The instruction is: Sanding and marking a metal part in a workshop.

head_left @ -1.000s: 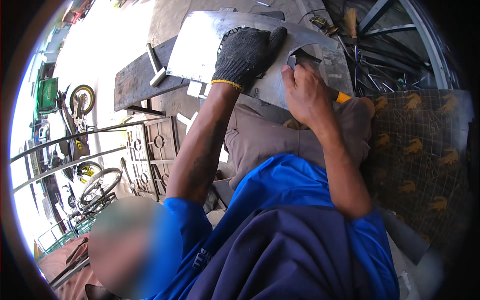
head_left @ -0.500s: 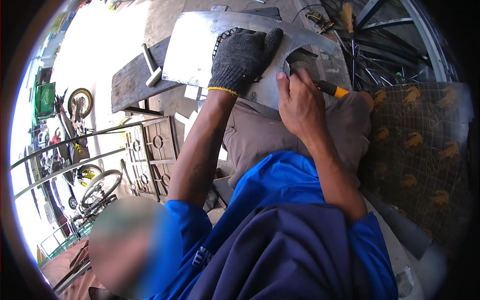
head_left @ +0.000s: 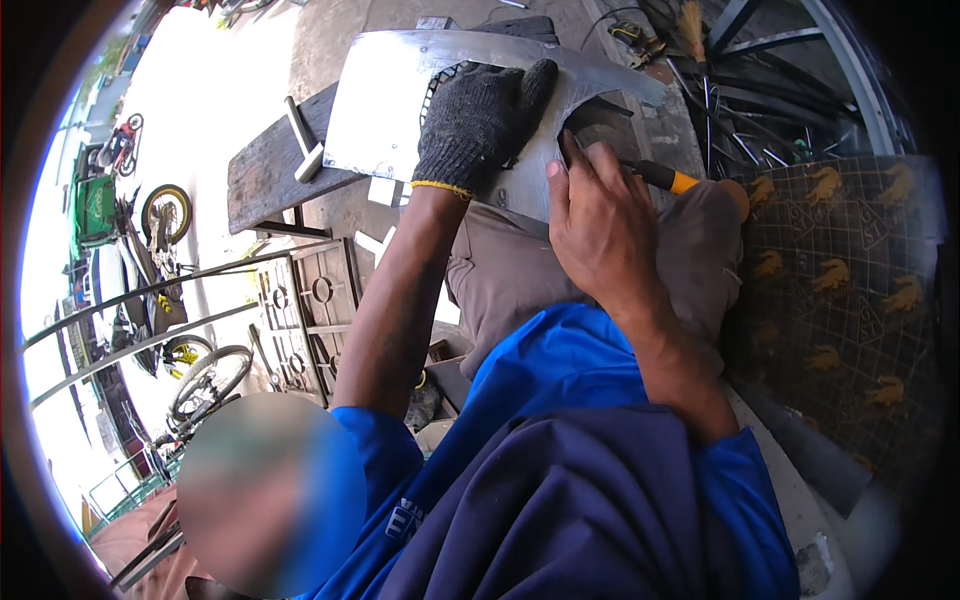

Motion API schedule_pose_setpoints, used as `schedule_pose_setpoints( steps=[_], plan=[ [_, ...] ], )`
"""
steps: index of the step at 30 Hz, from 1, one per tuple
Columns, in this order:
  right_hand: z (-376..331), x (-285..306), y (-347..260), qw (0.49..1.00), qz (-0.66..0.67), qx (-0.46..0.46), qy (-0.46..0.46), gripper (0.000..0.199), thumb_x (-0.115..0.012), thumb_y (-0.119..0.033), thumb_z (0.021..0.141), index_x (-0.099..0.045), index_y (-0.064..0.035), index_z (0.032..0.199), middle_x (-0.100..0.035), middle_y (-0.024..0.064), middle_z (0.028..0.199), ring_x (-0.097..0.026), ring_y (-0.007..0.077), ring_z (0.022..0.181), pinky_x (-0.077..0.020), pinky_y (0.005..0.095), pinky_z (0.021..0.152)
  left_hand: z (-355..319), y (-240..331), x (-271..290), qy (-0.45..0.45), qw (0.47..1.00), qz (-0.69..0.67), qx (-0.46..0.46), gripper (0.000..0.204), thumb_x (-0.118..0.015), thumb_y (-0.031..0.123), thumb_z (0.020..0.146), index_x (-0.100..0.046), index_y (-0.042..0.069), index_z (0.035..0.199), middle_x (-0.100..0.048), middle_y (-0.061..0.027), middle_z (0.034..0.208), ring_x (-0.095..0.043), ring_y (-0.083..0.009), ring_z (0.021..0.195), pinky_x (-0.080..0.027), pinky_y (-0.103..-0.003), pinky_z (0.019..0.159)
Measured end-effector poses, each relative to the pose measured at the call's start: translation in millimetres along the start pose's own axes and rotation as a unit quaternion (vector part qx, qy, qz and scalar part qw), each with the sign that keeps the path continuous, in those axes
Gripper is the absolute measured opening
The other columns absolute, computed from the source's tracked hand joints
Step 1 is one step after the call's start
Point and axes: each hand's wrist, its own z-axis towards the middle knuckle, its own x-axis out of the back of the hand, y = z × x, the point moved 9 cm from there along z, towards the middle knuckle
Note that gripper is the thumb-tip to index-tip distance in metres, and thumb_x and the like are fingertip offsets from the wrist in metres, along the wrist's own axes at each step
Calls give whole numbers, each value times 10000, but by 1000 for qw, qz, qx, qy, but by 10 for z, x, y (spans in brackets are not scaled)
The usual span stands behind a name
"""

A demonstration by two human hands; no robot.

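Observation:
A large shiny metal sheet (head_left: 375, 100) lies tilted across my lap and the bench, with a curved cutout at its right side. My left hand (head_left: 478, 125), in a dark knit glove with a yellow cuff, holds the sheet down, its thumb stretched out and its fingers bent out of sight. A dark curved openwork edge (head_left: 432, 95) shows beside the glove. Bare, my right hand (head_left: 605, 215) grips the cutout's rim, the index finger along the dark bent metal and the thumb on the sheet. Just beyond its fingers is a black and yellow handle (head_left: 660, 177), its other end hidden.
A pale hammer (head_left: 308, 160) rests on the dark wooden bench (head_left: 265, 180). Metal bars and a brush (head_left: 693, 30) lie at the upper right, near a patterned dark panel (head_left: 830, 270). Left are a metal gate (head_left: 325, 290), bicycles and a person partly in view.
My right index finger has stretched forward along the cutout's edge, and the hand has shifted slightly left. The gloved hand stays on the sheet, which has moved down slightly in view.

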Motion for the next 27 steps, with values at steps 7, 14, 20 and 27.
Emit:
schedule_pose_setpoints(
  steps=[7, 14, 20, 27],
  plan=[
    [42, -47, 44, 999, -31, -14, 4, 349, -528, -273, 1062, -679, 6, 1209, -621, 172, 997, -653, 387, 911, -507, 480, 831, 36, -22, -39, -32, 999, 40, 13, 586, -451, 498, 1044, -763, 30, 880, -714, -247, 848, -688, -449, 884, -497, -562, 866],
    [75, -214, 237, 997, 32, -39, -54, 287, -586, -239, 1025, -661, -10, 870, -634, 173, 961, -667, 370, 789, -512, 481, 757, -69, 46, -5, -20, 1000, 1, -2, 498, -466, 433, 1054, -742, 33, 944, -719, -225, 889, -684, -432, 902, -522, -533, 858],
    [-29, -135, 131, 1000, -28, 4, 9, 258, -583, -232, 1024, -670, -5, 938, -615, 158, 931, -648, 368, 780, -499, 478, 756, -104, 70, -21, -13, 1000, 2, -13, 416, -493, 403, 1050, -743, 71, 1036, -718, -216, 902, -682, -415, 912, -535, -531, 823],
    [-147, -22, 44, 997, -16, 47, 58, 274, -578, -236, 1028, -659, -3, 909, -617, 160, 939, -651, 368, 792, -500, 481, 755, -143, 48, -38, -2, 1000, -8, -6, 515, -493, 455, 1043, -751, 26, 922, -707, -246, 861, -681, -443, 861, -531, -546, 809]
  ],
)
